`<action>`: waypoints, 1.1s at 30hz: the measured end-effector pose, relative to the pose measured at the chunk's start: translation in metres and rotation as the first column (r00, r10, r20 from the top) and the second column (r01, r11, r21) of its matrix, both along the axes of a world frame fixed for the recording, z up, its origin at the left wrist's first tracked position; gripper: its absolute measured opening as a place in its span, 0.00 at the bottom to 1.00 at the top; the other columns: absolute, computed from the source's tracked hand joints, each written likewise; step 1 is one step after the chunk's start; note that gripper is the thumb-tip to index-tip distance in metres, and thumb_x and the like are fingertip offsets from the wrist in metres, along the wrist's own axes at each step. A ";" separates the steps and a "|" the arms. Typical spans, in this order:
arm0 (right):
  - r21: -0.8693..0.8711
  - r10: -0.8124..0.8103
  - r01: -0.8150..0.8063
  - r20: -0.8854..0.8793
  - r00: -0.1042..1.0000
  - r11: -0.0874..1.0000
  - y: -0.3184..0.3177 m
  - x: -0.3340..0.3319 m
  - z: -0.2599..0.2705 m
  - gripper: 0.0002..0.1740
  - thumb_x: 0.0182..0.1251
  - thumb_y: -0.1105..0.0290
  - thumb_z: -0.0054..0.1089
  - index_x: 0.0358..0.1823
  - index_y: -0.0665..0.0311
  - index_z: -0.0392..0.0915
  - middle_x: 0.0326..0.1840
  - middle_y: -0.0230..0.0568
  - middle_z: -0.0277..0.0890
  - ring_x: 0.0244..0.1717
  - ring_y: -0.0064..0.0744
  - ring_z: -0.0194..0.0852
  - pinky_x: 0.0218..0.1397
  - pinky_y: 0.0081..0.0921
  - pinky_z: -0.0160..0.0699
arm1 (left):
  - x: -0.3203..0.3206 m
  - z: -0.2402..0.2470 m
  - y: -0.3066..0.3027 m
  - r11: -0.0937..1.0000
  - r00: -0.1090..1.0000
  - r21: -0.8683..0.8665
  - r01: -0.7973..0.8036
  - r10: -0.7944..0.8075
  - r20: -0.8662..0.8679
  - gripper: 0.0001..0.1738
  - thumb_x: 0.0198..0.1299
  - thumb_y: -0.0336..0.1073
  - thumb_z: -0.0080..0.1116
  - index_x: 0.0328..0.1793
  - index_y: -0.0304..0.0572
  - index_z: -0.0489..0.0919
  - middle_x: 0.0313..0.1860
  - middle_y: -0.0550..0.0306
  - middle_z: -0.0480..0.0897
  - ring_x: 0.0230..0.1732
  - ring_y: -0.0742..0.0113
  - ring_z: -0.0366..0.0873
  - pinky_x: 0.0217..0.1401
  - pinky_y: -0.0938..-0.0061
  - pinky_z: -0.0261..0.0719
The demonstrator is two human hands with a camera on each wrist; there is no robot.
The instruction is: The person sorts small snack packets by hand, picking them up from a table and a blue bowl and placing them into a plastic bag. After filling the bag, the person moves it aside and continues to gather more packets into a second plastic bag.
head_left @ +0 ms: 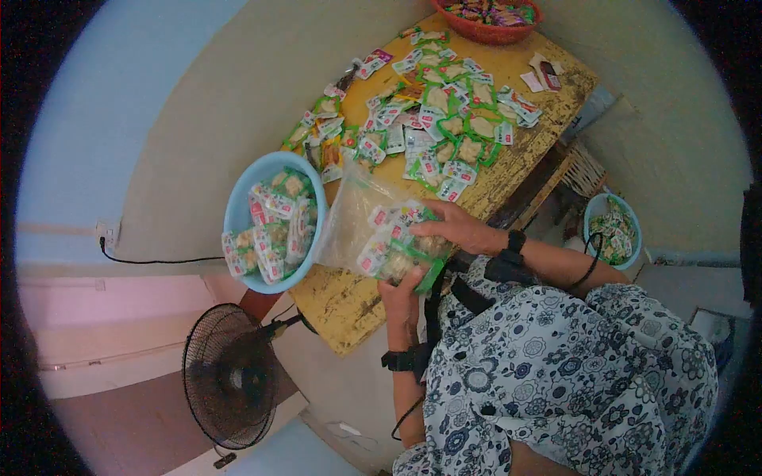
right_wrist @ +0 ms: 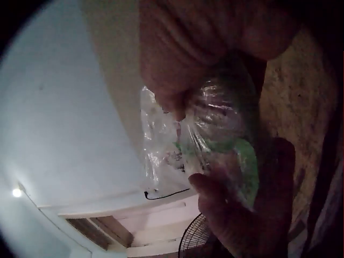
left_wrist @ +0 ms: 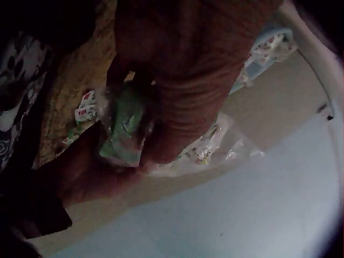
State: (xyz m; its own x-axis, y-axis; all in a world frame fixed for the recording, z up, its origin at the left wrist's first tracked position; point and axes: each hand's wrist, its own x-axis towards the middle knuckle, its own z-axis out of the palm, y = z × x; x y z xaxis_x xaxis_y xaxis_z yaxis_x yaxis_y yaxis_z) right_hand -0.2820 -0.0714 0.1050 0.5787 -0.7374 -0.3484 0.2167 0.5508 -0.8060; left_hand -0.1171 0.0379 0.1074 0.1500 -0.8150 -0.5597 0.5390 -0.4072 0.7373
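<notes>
Both hands hold a clear plastic bag (head_left: 347,210) with several small food packets (head_left: 389,242) bunched at its near end, over the table's front edge. These packets have white labels with red marks and green borders. My right hand (head_left: 464,226) grips the bundle from the upper right, fingers over the labels. From below, my left hand (head_left: 401,295) grips it with the thumb across the plastic. A green-edged packet (left_wrist: 126,129) shows between the hands in the left wrist view. In the right wrist view the crinkled plastic (right_wrist: 215,113) stretches between the fingers of both hands.
A light blue basin (head_left: 234,198) of similar packets stands left of the bag. Many loose packets (head_left: 436,99) cover the worn yellow table (head_left: 333,313). A red basket (head_left: 492,33) sits at the far end. A black fan (head_left: 230,377) and another blue basin (head_left: 591,210) stand beside the table.
</notes>
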 end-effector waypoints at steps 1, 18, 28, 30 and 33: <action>0.032 -0.006 0.005 0.030 1.000 0.999 0.001 0.001 -0.003 0.29 0.68 0.67 0.63 0.67 0.69 0.68 0.61 0.38 0.75 0.59 0.23 0.72 0.63 0.26 0.72 | -0.001 0.003 0.000 1.000 1.000 -0.004 -0.012 0.012 -0.006 0.36 0.53 0.25 0.70 0.68 0.35 0.67 0.61 0.50 0.76 0.58 0.59 0.78 0.63 0.63 0.76; 0.160 -0.019 0.046 -0.167 0.986 0.986 0.023 -0.046 -0.104 0.24 0.72 0.49 0.54 0.54 0.62 0.74 0.41 0.45 0.83 0.38 0.31 0.84 0.39 0.26 0.82 | 0.021 -0.008 -0.029 0.985 0.450 0.046 0.164 -0.116 0.885 0.33 0.51 0.41 0.73 0.59 0.31 0.73 0.53 0.41 0.79 0.53 0.50 0.78 0.58 0.61 0.73; -0.296 0.036 -0.137 -0.321 0.946 0.945 0.012 -0.042 -0.103 0.25 0.64 0.56 0.68 0.54 0.66 0.76 0.50 0.46 0.81 0.51 0.38 0.80 0.55 0.32 0.80 | 0.015 0.016 -0.037 0.996 0.848 0.035 0.087 -0.093 0.522 0.37 0.50 0.28 0.73 0.67 0.32 0.68 0.61 0.47 0.76 0.60 0.60 0.75 0.65 0.66 0.72; -0.353 0.019 -0.117 -0.271 0.962 0.928 0.007 -0.033 -0.066 0.33 0.62 0.58 0.72 0.63 0.66 0.70 0.56 0.46 0.77 0.57 0.37 0.76 0.59 0.34 0.76 | 0.022 -0.006 -0.030 0.998 0.912 -0.018 0.068 -0.055 0.406 0.38 0.51 0.25 0.71 0.69 0.32 0.66 0.62 0.47 0.75 0.60 0.60 0.75 0.65 0.66 0.72; -0.523 0.020 -0.157 -0.259 0.966 0.838 -0.006 -0.019 -0.060 0.43 0.57 0.59 0.75 0.71 0.65 0.63 0.62 0.45 0.73 0.62 0.37 0.71 0.63 0.37 0.72 | 0.025 -0.021 -0.025 0.997 0.956 -0.062 0.046 -0.026 0.294 0.41 0.51 0.23 0.70 0.71 0.33 0.63 0.63 0.48 0.74 0.61 0.60 0.74 0.66 0.66 0.71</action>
